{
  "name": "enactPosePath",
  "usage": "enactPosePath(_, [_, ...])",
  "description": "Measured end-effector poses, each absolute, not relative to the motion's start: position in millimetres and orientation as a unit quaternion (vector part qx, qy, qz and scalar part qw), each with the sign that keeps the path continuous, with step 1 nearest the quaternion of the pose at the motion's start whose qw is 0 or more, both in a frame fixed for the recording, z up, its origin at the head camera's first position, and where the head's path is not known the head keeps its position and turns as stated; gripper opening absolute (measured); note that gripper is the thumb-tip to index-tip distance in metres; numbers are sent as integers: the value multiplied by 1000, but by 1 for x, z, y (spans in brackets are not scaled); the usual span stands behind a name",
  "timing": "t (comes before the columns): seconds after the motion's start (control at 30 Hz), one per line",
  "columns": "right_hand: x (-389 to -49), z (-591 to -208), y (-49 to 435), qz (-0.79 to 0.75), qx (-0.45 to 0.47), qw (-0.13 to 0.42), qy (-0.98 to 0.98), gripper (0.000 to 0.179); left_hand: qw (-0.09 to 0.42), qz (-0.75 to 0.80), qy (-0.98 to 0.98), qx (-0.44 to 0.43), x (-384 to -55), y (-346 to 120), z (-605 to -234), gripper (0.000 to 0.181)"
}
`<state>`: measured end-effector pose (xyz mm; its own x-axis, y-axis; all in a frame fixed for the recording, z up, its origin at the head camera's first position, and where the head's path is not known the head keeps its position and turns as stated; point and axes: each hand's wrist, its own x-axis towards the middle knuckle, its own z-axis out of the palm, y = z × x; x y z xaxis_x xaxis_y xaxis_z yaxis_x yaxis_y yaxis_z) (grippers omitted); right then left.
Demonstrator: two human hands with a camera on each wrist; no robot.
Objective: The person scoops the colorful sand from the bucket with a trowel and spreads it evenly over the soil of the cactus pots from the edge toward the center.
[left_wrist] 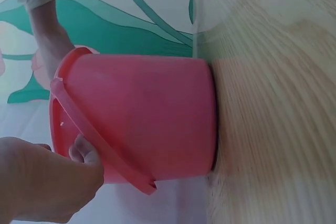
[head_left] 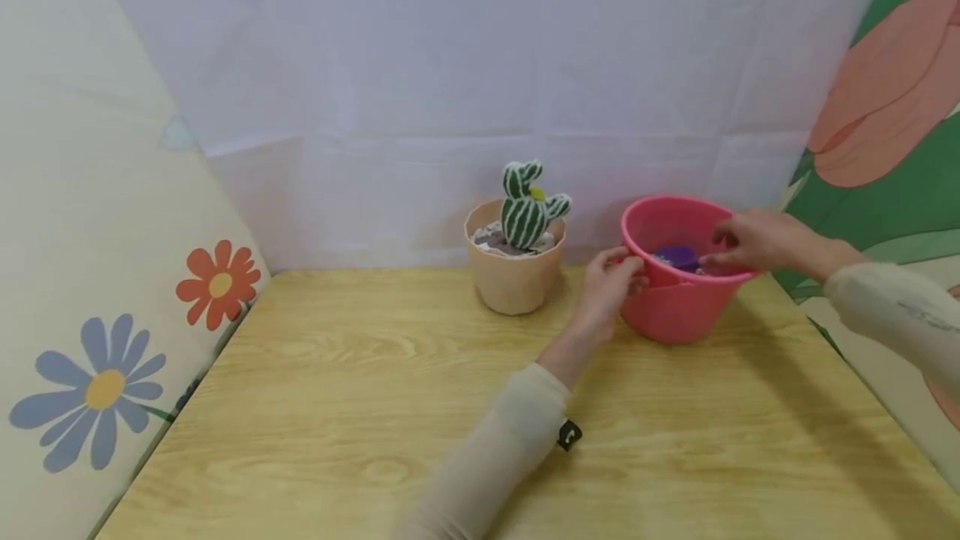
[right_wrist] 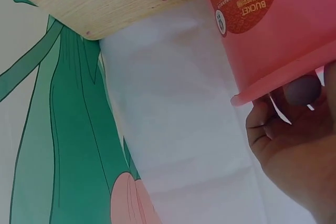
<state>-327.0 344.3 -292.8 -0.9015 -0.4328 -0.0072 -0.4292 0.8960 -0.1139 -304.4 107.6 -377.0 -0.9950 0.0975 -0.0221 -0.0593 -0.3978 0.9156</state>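
The pink bucket [head_left: 675, 307] stands upright on the table, its handle [left_wrist: 100, 140] hanging down along the side. My left hand [head_left: 606, 286] grips the bucket's near-left rim; in the left wrist view the thumb lies against the outer wall, by the handle. From the right, my right hand [head_left: 750, 242] reaches over the rim, fingers curled inside the opening. A purple scoop [head_left: 678, 257] shows low in the bucket, its dark handle leading to those fingers. The right wrist view shows the right hand [right_wrist: 296, 145] at the rim; the grip itself is largely hidden.
Left of the bucket, a peach pot [head_left: 516, 277] holds a knitted green-and-white cactus [head_left: 525, 222] with pale filling around it. A white cloth [head_left: 420, 90] hangs behind the wooden table [head_left: 360, 407]. Painted panels stand at both sides. A small black tag [head_left: 569, 435] shows beside the left sleeve.
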Motion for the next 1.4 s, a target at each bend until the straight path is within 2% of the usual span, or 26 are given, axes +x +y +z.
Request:
enactPosePath(0.23, [-331,-296,340,-64,-241,27,968,22,33,870,492,-19,-307,110,-374,30])
enactPosePath(0.53, [-336,-297,334,-70,-245,40,966,22,51,905,420,-51,-311,108,-369,34])
enactPosePath(1.07, [-342,-288,337,-65,-233,87,966,18,60,929,363,-40,-315,115,-365,40])
enactPosePath(1.4, [-347,-290,342,-68,-255,84,961,7,71,932,353,-40,-318,118,-374,38])
